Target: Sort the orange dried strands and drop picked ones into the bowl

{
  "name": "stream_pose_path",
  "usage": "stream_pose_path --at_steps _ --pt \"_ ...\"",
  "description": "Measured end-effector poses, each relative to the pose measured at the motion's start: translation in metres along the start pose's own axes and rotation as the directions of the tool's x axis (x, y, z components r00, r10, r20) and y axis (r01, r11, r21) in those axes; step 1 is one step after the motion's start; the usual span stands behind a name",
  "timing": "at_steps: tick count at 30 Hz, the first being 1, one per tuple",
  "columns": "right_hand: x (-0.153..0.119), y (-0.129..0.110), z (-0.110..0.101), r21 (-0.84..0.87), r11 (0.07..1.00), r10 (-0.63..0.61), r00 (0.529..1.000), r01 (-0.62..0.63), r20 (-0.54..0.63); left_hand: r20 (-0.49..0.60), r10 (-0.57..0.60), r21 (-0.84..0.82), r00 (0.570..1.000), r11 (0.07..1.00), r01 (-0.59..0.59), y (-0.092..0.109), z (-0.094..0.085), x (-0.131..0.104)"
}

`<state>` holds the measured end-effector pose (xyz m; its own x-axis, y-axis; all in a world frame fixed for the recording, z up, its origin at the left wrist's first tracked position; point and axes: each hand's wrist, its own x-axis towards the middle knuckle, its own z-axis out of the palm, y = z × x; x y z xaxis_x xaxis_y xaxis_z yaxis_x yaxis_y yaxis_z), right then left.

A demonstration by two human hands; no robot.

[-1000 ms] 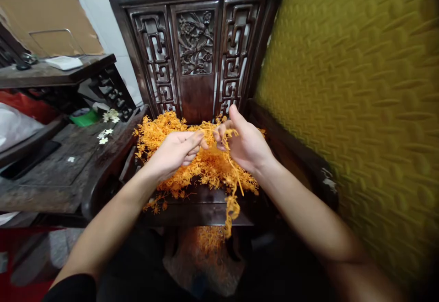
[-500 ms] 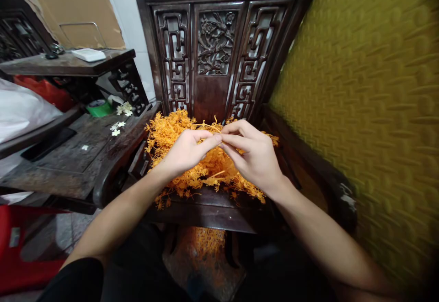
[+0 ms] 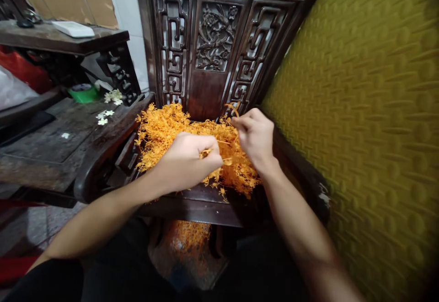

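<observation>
A heap of orange plastic flower sprigs (image 3: 161, 126) covers the seat of a dark carved wooden chair (image 3: 206, 210). Over the front of the heap, my left hand (image 3: 195, 158) is closed, with bits of orange sprig showing between its curled fingers. My right hand (image 3: 255, 135) is higher and to the right, thumb and fingers pinched on an orange stem (image 3: 233, 108) that curves up past the fingertips. The hands are apart. Most of what the left hand grips is hidden by its fingers.
To the left, a wooden seat bears a green tape roll (image 3: 83, 92) and small white flowers (image 3: 113, 96). Behind it stands a side table (image 3: 103, 37) with a white box (image 3: 73, 29). A yellow textured panel (image 3: 370, 110) rises at right. Orange bits lie on the floor (image 3: 192, 235).
My hands were together at the fingertips and have drawn apart. The left moved slightly down and closed; the right moved right, holding a curved stem. The view has shifted too.
</observation>
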<state>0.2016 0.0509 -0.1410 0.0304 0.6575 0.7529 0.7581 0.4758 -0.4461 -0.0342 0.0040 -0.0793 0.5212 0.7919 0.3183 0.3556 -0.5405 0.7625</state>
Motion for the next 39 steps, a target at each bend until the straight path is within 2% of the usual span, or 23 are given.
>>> stream_pose_path --at_steps 2,4,5,9,14,16,18,20,22,24,27,29,30,31,32,33,34,36,37,39 --pt "0.004 0.021 -0.004 0.174 0.957 0.238 0.971 -0.231 -0.023 -0.002 -0.003 -0.085 1.0 0.996 0.002 0.001 -0.01 -0.003" --pt "0.005 0.029 -0.009 0.346 0.868 0.367 0.93 -0.357 0.04 -0.027 -0.048 -0.194 0.998 0.98 0.042 -0.008 -0.015 0.0" --pt "0.005 0.026 -0.012 0.409 0.826 0.393 0.917 -0.387 0.074 -0.025 -0.09 -0.269 0.996 0.96 0.08 -0.015 -0.015 0.004" --pt "0.003 -0.006 -0.02 0.593 0.715 0.345 0.925 -0.37 0.16 0.0 -0.223 -0.539 0.975 0.821 0.187 -0.042 -0.007 0.026" --pt "0.004 -0.038 -0.023 0.739 0.568 0.262 0.931 -0.362 0.254 0.049 -0.298 -0.659 0.953 0.708 0.255 -0.051 0.001 0.034" --pt "0.004 -0.043 -0.021 0.738 0.574 0.246 0.934 -0.355 0.258 0.065 -0.277 -0.636 0.959 0.729 0.254 -0.049 0.002 0.031" --pt "0.003 -0.047 -0.019 0.725 0.603 0.224 0.943 -0.333 0.246 0.073 -0.211 -0.538 0.975 0.814 0.217 -0.045 0.002 0.028" --pt "0.0 -0.051 -0.017 0.699 0.648 0.193 0.953 -0.302 0.233 0.086 -0.115 -0.406 0.99 0.903 0.141 -0.042 0.002 0.026" --pt "-0.003 -0.056 -0.014 0.643 0.719 0.165 0.964 -0.263 0.21 0.116 -0.061 -0.299 0.991 0.95 0.094 -0.039 0.004 0.026" --pt "-0.008 -0.059 -0.011 0.582 0.778 0.165 0.971 -0.237 0.175 0.138 -0.079 -0.202 0.987 0.974 0.106 -0.036 0.007 0.026" --pt "-0.01 -0.053 -0.004 0.568 0.788 0.201 0.971 -0.237 0.126 0.125 -0.156 -0.078 0.98 0.983 0.166 -0.028 0.011 0.021" --pt "-0.006 -0.04 -0.003 0.575 0.786 0.254 0.967 -0.227 0.036 0.214 -0.12 -0.108 0.969 0.983 0.146 -0.019 0.012 0.011" --pt "-0.001 -0.031 -0.004 0.59 0.772 0.303 0.953 -0.235 -0.016 0.283 -0.05 -0.154 0.958 0.983 0.097 -0.014 0.011 0.006" --pt "0.004 -0.022 -0.006 0.622 0.744 0.364 0.929 -0.245 -0.07 0.346 0.041 -0.21 0.937 0.977 0.035 -0.009 0.008 0.0" --pt "0.01 -0.014 -0.01 0.694 0.662 0.447 0.892 -0.282 -0.064 0.39 0.119 -0.257 0.913 0.966 -0.016 -0.004 0.005 -0.004" --pt "0.015 -0.008 -0.014 0.748 0.57 0.505 0.863 -0.341 0.008 0.406 0.156 -0.286 0.901 0.958 -0.037 -0.001 0.0 -0.006" --pt "0.019 -0.004 -0.019 0.783 0.502 0.53 0.846 -0.367 0.056 0.399 0.129 -0.299 0.908 0.954 -0.004 0.0 -0.005 -0.006" --pt "0.024 -0.005 -0.027 0.814 0.399 0.519 0.836 -0.423 0.181 0.348 -0.025 -0.346 0.937 0.926 0.153 -0.005 -0.014 0.002" --pt "0.025 -0.008 -0.03 0.819 0.366 0.494 0.838 -0.442 0.232 0.306 -0.104 -0.399 0.946 0.889 0.227 -0.011 -0.018 0.008" --pt "0.023 -0.018 -0.032 0.826 0.3 0.44 0.837 -0.477 0.324 0.222 -0.195 -0.535 0.955 0.795 0.287 -0.027 -0.019 0.021"
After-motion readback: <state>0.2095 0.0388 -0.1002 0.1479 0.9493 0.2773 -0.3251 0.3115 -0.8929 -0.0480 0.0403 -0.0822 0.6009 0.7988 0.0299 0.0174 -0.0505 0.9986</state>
